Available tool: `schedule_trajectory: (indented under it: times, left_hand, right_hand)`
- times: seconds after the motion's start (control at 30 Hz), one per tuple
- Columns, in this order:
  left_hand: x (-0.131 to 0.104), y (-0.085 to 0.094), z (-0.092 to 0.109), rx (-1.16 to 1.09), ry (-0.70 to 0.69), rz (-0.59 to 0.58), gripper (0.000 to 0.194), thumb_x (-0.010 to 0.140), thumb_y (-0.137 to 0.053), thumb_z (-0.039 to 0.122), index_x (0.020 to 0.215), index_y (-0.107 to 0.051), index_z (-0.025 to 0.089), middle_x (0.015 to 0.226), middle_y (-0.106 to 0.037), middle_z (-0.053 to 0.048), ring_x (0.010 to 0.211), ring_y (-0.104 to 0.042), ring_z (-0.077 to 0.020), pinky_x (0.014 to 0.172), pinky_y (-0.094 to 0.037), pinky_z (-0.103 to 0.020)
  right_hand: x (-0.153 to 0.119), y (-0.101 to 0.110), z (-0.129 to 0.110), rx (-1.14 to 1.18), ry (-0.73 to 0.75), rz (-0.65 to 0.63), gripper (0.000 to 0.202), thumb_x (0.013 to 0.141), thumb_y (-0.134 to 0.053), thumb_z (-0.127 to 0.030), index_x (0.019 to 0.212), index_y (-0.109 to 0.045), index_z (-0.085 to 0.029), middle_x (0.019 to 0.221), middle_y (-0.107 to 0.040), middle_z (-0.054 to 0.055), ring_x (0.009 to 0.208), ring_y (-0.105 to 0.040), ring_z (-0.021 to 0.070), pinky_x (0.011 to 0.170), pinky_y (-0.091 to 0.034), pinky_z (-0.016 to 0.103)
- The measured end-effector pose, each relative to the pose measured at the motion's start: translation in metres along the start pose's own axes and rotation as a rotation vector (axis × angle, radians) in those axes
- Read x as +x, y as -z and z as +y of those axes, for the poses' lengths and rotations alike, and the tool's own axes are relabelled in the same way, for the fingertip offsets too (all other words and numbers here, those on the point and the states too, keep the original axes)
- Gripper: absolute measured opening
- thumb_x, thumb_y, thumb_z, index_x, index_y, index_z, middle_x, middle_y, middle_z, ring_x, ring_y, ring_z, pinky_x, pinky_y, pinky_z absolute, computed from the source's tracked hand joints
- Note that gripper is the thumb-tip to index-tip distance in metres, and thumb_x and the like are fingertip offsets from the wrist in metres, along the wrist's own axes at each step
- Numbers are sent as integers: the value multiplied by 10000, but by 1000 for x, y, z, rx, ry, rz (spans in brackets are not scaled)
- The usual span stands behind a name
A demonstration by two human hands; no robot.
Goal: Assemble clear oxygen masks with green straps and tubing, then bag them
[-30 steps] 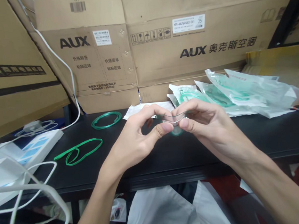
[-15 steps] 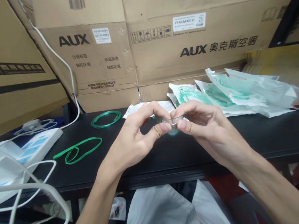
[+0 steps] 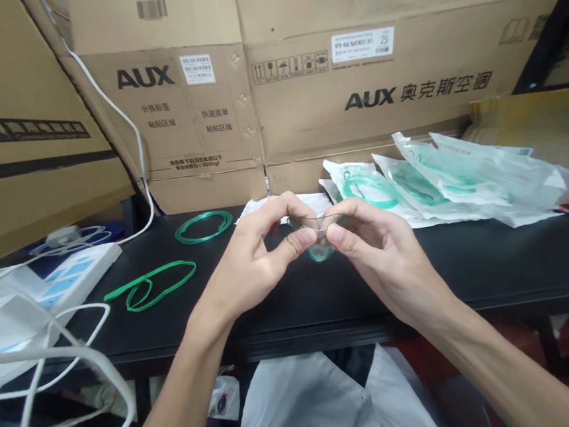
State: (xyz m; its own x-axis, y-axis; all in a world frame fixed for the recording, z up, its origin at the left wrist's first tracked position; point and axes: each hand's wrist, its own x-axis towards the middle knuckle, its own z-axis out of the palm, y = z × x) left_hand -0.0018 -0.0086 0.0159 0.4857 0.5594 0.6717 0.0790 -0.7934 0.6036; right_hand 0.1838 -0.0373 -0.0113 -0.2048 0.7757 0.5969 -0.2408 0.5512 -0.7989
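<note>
Head view, the only one. Item: one clear plastic piece [image 3: 320,253], green-tinged at its lower rim, raised above the black counter [image 3: 293,316] near the middle of the view. Grip: we count two, the left hand [image 3: 256,259] and the right hand [image 3: 384,248], each pinching the piece between thumb and fingers, thumbs nearly meeting. The fingers hide much of its shape.

Laid out to the left: one green tubing coil [image 3: 200,239]; nearer us, one flat green strap [image 3: 122,289], loosely looped. Back right: several bags [image 3: 441,183] with green contents; whether they are sealed, we cannot tell.

State of progress: we judge the work partway. Done: the piece is in hand, coil and strap loose on the counter. Left: neither appears joined to the piece; how much handling it needs, we cannot tell.
</note>
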Motion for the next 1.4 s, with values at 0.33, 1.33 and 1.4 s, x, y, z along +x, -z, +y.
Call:
schedule_trajectory:
  times: [0.33, 1.33, 1.4]
  left_hand:
    - [1, -3, -3, -335, 86, -62, 173, 952, -650, 301, 840, -578, 188, 809, -586, -9, 753, -526, -151, 685, -409, -281]
    - [2, -4, -4, -183, 187, -62, 194, 907, -708, 345, 830, -653, 176, 848, -613, -27, 801, -546, -171, 716, -419, -301]
    - [2, -5, -4, -227, 242, -79, 206, 892, -718, 344, 802, -643, 176, 827, -607, -20, 777, -533, -162, 698, -412, -294]
  right_hand:
    - [4, 10, -7, 97, -59, -107, 130, 970, -659, -283, 952, -779, -238, 905, -679, 25, 871, -658, 179, 810, -543, 324]
    - [5, 12, 3, 109, -175, -29, 25, 905, -740, -229, 893, -742, -208, 810, -654, -18, 790, -588, 130, 771, -471, 260]
    - [6, 15, 2, 46, -159, -23, 20, 893, -752, -218, 911, -760, -220, 812, -667, -20, 795, -594, 133, 784, -468, 263]
